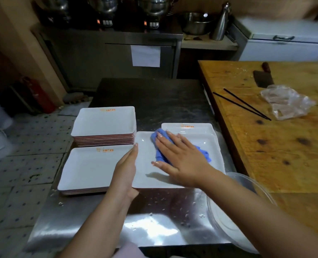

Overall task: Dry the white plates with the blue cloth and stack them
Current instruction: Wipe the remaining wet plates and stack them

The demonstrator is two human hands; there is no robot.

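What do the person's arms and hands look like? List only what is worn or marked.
Both forearms are bare up to the frame edge: no sleeves show. The left hand and right hand wear no gloves, and no rings, watch or bracelets are visible. Fingernails on the right hand look pale and glossy. No markings can be made out.

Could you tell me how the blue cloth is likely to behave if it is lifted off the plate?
The blue cloth lies crumpled under the flat right hand, so it would probably droop limply. It looks thin, so likely light. Bunched on the plate being wiped, it may be damp and cling slightly.
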